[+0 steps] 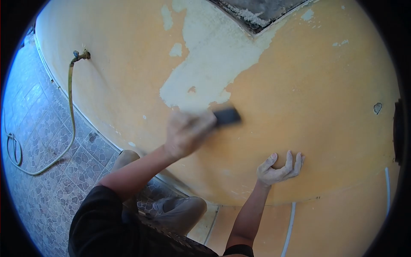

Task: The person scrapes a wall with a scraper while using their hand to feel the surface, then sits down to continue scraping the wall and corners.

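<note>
My left hand (188,132) is wrapped round a dark rectangular block (227,116), held against or close over the yellow-orange wall (321,120). Both the hand and the block are blurred by motion. They are just below a large pale patch (214,55) with ragged edges, where the yellow coating is missing. Lower and to the right, my right hand (280,169) is held at the wall with its fingers curved and apart, holding nothing. Whitish dust covers its fingers.
A tap (80,55) sticks out of the wall at upper left, with a hose (71,103) running down to the patterned tile floor (47,171). A dark-framed opening (261,15) is at the top. My bent knees (184,212) are near the wall's lower edge.
</note>
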A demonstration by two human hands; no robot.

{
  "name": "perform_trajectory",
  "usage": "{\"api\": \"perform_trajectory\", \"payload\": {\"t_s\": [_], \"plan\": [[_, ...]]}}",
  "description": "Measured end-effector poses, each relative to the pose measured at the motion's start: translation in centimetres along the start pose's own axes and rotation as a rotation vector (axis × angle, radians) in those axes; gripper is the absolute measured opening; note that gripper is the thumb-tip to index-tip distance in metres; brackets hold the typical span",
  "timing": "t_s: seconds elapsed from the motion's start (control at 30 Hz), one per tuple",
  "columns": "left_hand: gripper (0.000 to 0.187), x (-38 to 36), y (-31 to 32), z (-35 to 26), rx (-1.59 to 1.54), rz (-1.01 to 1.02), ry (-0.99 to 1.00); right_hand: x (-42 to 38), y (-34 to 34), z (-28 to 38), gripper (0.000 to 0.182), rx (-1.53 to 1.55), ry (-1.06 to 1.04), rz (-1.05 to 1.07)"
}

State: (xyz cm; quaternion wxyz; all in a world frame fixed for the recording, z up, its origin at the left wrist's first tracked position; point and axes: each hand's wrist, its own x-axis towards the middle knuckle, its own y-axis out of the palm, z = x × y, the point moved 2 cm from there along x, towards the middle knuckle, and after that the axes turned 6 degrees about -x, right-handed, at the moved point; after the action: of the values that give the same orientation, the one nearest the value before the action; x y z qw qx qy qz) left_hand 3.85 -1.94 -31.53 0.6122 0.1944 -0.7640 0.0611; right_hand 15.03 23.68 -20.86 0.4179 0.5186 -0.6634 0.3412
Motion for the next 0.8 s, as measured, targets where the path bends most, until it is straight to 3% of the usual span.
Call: {"api": "perform_trajectory", "payload": {"t_s": [0.03,0.13,0.2,0.27,0.3,0.33,0.4,0.47,0.53,0.6,0.67,0.73,0.8], "plan": [[0.044,-0.1,0.0,-0.5,0.048,0.109,0.131,-0.1,0.0,0.2,0.041,0.001,0.003,-0.002],[0.042,2.6,-2.0,2.8,0.181,0.004,0.129,-0.2,-0.1,-0.1,0.041,-0.001,-0.003,0.01],[0.041,5.7,-3.5,5.8,0.233,-0.301,-0.118,-0.6,-0.3,-0.2,0.042,-0.01,-0.019,0.029],[0.042,7.1,-4.6,7.3,0.048,-0.572,-0.625,-0.6,-0.3,-0.1,0.043,-0.012,-0.014,0.03],[0.041,6.8,-3.9,6.5,0.147,-0.595,-0.631,-0.5,-0.3,0.0,0.043,-0.01,-0.004,0.017],[0.042,5.0,-3.0,5.6,0.231,-0.489,-0.614,-0.4,-0.1,0.2,0.043,-0.007,0.005,0.002],[0.045,1.2,-0.9,2.9,0.098,-0.292,-0.2,-0.5,0.1,0.1,0.042,0.002,0.01,-0.003],[0.046,0.1,-0.8,-0.1,0.011,0.025,-0.102,-0.7,-0.1,0.2,0.042,-0.007,0.009,-0.001],[0.048,2.2,-2.3,1.0,0.141,0.083,0.018,-0.6,0.1,0.0,0.042,0.01,-0.005,-0.005],[0.045,4.9,-3.0,4.5,0.195,-0.22,-0.093,-0.5,-0.1,0.0,0.041,-0.002,-0.03,0.005],[0.043,7.6,-4.6,6.0,0.112,-0.475,-0.552,-0.6,-0.3,0.0,0.04,-0.005,-0.042,0.014],[0.042,6.6,-3.6,5.9,0.203,-0.512,-0.504,-0.4,-0.1,0.3,0.04,-0.001,-0.028,0.0],[0.045,3.2,-1.6,3.6,0.169,-0.348,-0.186,-0.5,0.0,0.2,0.041,0.01,-0.011,-0.011]]}}
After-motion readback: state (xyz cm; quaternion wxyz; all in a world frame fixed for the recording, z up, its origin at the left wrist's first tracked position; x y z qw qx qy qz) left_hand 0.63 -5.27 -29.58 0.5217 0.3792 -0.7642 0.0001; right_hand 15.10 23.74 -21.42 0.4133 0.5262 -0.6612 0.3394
